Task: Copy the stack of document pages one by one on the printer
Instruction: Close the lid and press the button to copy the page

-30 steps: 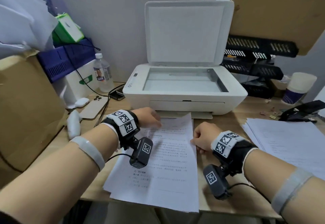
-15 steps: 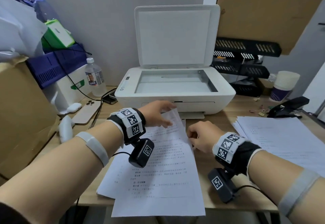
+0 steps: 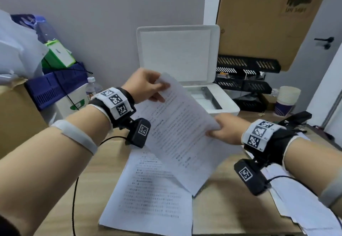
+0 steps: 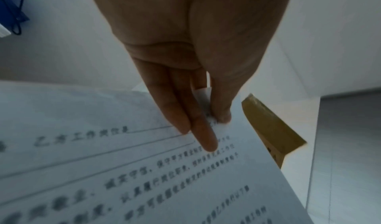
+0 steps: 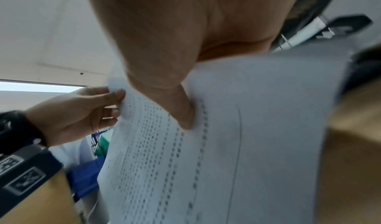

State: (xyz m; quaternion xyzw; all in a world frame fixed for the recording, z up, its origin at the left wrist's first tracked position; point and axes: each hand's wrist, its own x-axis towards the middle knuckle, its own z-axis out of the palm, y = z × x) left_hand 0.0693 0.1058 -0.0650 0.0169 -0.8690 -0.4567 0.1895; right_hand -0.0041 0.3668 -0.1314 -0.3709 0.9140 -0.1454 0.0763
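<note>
A printed page (image 3: pixel 181 135) is lifted off the desk and tilted, in front of the white printer (image 3: pixel 218 102). My left hand (image 3: pixel 148 87) pinches its far top corner between thumb and fingers (image 4: pixel 203 136). At the page's right edge my right hand (image 3: pixel 222 130) pinches it, thumb on top (image 5: pixel 183 113). The page (image 4: pixel 144 170) shows lines of text facing me. The printer's lid (image 3: pixel 177 54) stands open and the scanner glass (image 3: pixel 205 96) is bare. The stack of remaining pages (image 3: pixel 153 195) lies on the desk below the lifted page.
A second pile of sheets (image 3: pixel 296 198) lies at the desk's right. Black file trays (image 3: pixel 244 80), paper cups (image 3: pixel 286 100) and a black stapler (image 3: pixel 299 117) sit right of the printer. A water bottle (image 3: pixel 93 87), blue crate (image 3: pixel 55 87) and cardboard box (image 3: pixel 16 117) crowd the left.
Both hands have raised the top page from the stack toward the printer; a second ago it lay flat. The head view has tilted upward.
</note>
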